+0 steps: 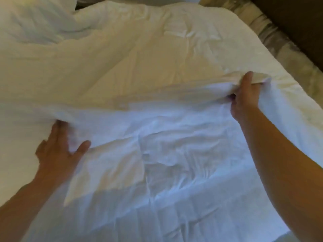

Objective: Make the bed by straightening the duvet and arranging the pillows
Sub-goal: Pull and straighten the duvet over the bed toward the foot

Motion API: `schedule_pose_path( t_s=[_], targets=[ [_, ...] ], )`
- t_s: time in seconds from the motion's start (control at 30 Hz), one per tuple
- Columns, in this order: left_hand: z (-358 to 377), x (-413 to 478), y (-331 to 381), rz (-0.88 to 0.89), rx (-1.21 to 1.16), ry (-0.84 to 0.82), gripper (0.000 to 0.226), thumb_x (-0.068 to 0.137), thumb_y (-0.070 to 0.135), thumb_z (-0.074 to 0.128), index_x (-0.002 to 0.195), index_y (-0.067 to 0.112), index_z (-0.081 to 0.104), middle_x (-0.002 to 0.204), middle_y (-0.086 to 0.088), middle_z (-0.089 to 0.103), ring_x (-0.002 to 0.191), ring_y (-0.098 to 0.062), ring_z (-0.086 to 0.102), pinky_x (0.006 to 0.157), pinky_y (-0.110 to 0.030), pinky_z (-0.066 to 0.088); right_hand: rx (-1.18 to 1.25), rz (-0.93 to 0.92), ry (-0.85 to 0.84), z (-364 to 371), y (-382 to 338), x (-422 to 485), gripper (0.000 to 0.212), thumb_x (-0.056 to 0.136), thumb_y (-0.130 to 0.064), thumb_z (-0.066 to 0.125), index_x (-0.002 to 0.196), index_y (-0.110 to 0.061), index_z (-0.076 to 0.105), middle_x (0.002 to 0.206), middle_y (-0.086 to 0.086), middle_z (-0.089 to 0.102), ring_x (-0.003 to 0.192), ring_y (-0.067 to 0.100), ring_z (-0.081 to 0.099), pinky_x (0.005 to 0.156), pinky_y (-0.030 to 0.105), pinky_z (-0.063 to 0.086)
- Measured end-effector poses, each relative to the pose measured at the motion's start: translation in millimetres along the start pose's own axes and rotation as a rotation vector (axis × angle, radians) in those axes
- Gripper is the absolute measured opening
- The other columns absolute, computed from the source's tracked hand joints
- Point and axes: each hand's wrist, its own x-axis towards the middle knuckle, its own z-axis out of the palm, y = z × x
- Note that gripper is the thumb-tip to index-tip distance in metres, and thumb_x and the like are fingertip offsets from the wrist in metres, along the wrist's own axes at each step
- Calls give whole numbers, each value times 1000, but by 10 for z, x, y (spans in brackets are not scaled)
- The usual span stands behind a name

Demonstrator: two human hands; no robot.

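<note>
A white duvet (139, 55) covers most of the bed, wrinkled, with its near edge running across the middle of the view. My right hand (244, 95) is closed on a bunch of that edge at the right. At the left my left hand (59, 145) is blurred; its fingertips are tucked under the duvet edge and the thumb is spread. Below the edge lies a creased white sheet (166, 163). A white pillow (35, 18) lies crumpled at the far left corner.
A strip of patterned grey-green carpet (286, 49) runs along the bed's right side, with a dark furniture edge (297, 20) beyond it. A second pale pillow edge (157, 0) shows at the top.
</note>
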Motion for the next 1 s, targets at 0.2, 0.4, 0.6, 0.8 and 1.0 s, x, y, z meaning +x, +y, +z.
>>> schedule_pose_path(
  t_s=[0.2, 0.4, 0.6, 0.8, 1.0],
  targets=[
    [1037, 366, 1526, -13, 33, -302, 84, 88, 84, 21, 162, 47, 7, 174, 10, 4, 160, -19, 6, 122, -62, 13, -1179, 24, -793, -226, 877, 323, 56, 111, -41, 39, 164, -25, 26, 166, -1, 31, 151, 19, 32, 122, 35, 25],
    [1649, 12, 1979, -123, 150, -388, 77, 97, 75, 20, 164, 42, 0, 174, 10, -5, 160, -23, -7, 122, -67, -1, -1127, 85, -607, -1266, 1190, -161, 61, 107, -47, 48, 162, -28, 33, 169, -5, 31, 156, 16, 27, 125, 42, 21],
    [1843, -285, 2414, -44, 119, -344, 77, 98, 72, 14, 164, 37, -5, 174, 7, -5, 160, -23, -4, 123, -64, 5, -82, 501, 34, -2253, 729, -261, 65, 95, -53, 67, 144, -13, 55, 135, 4, 64, 124, 21, 63, 103, 38, 51],
    [2249, -518, 3333, 122, 118, -434, 75, 96, 75, 13, 160, 47, -12, 172, 11, -16, 159, -21, -13, 123, -62, 0, 404, 562, 509, -3594, 182, 171, 73, 75, -55, 80, 137, -19, 66, 122, 4, 76, 105, 19, 76, 90, 31, 61],
    [2437, -639, 3519, 133, 125, -438, 81, 91, 82, 13, 161, 48, -11, 172, 11, -15, 160, -19, -11, 123, -62, 0, -386, 348, 784, -4088, -382, 937, 67, 102, -57, 51, 154, -15, 41, 134, 4, 55, 112, 21, 56, 90, 24, 41]
  ],
)
